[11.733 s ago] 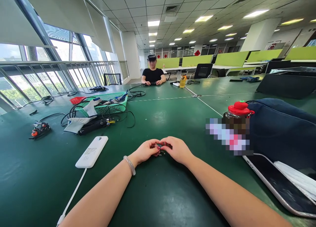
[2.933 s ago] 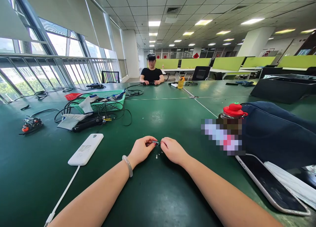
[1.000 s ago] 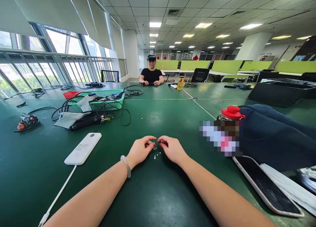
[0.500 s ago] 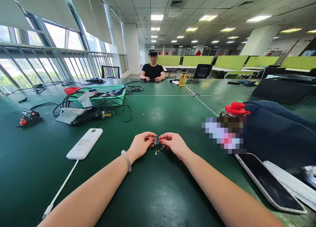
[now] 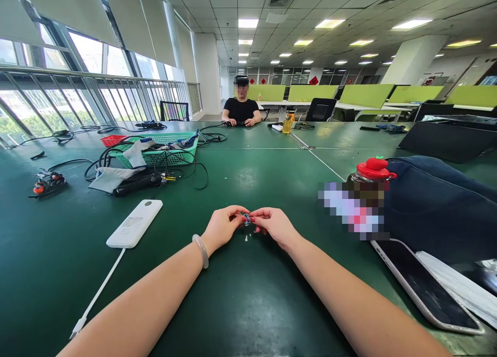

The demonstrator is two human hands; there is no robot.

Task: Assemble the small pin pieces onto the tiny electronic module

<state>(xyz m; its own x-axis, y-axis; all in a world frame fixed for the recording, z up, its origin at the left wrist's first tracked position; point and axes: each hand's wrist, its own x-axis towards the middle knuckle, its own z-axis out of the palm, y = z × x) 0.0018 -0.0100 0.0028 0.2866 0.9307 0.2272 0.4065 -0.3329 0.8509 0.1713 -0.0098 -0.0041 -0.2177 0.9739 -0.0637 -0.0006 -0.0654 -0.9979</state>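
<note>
Over the green table, my left hand pinches a small blue circuit board between thumb and forefinger. My right hand is closed in a pinch too, its fingertips meeting the board's right edge. Whether a separate tiny part sits between the right fingers is hidden. Just below the fingertips, a tiny white piece lies on the tabletop. Beside it is a small dark piece, partly covered by my right fingers.
On the left lie a white power bank with its cable and a green basket of cables. To the right are a phone, a dark blue bag and a red-lidded jar. Across the table sits a person.
My right fingertips have come left and now meet the board, closing the gap between the hands. The board appears slightly turned. The small dark piece is more covered.
</note>
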